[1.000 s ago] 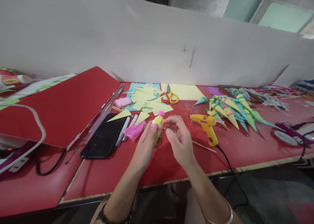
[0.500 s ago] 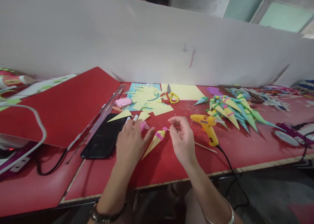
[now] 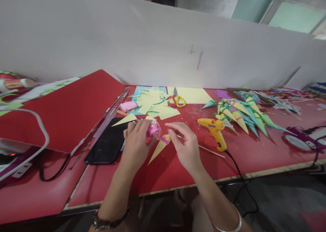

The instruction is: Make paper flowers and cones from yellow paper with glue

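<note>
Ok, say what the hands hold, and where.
The left hand grips the pink bag by its left side; whether the right hand holds anything is unclear.

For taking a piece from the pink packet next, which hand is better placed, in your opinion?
Probably the right hand: it looks free and is close to the pink packet. The left hand grips that packet, so it seems better suited to holding it steady.

Phone [image 3: 105, 147] left | cone [image 3: 158, 150] middle (scissors [image 3: 175, 96] behind) | glue gun [image 3: 216, 133] right
</note>
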A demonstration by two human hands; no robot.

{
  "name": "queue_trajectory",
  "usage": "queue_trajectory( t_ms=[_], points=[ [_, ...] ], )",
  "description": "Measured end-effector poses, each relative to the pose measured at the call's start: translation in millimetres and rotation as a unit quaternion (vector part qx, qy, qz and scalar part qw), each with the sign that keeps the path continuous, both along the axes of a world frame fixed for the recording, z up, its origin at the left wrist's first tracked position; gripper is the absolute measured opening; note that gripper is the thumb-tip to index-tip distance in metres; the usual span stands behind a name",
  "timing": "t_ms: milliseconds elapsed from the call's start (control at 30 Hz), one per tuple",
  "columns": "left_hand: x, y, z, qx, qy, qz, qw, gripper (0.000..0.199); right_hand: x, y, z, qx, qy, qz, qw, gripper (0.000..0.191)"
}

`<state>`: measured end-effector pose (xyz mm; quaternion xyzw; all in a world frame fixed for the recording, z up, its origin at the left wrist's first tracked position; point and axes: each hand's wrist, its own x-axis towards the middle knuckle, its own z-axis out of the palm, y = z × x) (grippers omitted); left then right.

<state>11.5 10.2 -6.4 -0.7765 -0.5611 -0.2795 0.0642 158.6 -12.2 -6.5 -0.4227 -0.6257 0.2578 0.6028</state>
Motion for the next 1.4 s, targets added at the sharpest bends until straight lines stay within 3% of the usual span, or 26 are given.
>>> queue_trajectory(
  t_ms=[133, 367, 667, 767, 900, 1033, 1167, 1267, 1400],
  points=[
    [3.7, -5.3, 3.5, 0.007, -0.003, -0.032, 0.999, 0.027, -2.5, -2.0, 2.5, 0.034, -0.045, 0.032, 0.998, 0.021],
    [4.5, -6.9, 2.9, 0.018, 0.022, -0.062, 0.998, 0.038, -3.7, -3.2, 2.3, 0.052, -0.088, 0.008, 0.995, 0.014],
    [13.9, -11.7, 6.5, 0.045, 0.096, -0.038, 0.994, 0.026, -4.2, -3.1, 0.4, 0.065, -0.130, -0.026, 0.989, 0.013],
    [16.8, -13.3, 9.2, 0.050, 0.106, -0.031, 0.993, 0.027, -6.2, -4.3, 2.2, 0.046, -0.079, -0.007, 0.996, 0.013],
    [17.2, -12.1, 10.6, 0.038, 0.106, -0.015, 0.993, 0.029, -6.3, -5.3, 4.4, -0.012, 0.080, 0.034, 0.996, 0.009],
    [6.8, -5.4, 1.7, 0.015, 0.109, 0.066, 0.992, 0.033, -1.1, -2.1, 2.2, -0.058, 0.275, 0.042, 0.959, 0.010],
    [-6.8, -2.7, -12.2, 0.000, 0.131, 0.133, 0.982, 0.043, 1.0, 1.4, -0.4, -0.129, 0.321, 0.057, 0.937, 0.013],
    [-6.8, -6.3, -15.1, -0.002, 0.153, 0.085, 0.985, 0.050, -1.5, 1.6, 0.2, -0.155, 0.317, 0.065, 0.933, 0.016],
    [10.2, -12.0, -9.2, -0.004, 0.134, -0.041, 0.990, 0.042, -3.9, 0.6, 1.6, -0.145, 0.325, 0.075, 0.931, 0.009]
  ],
)
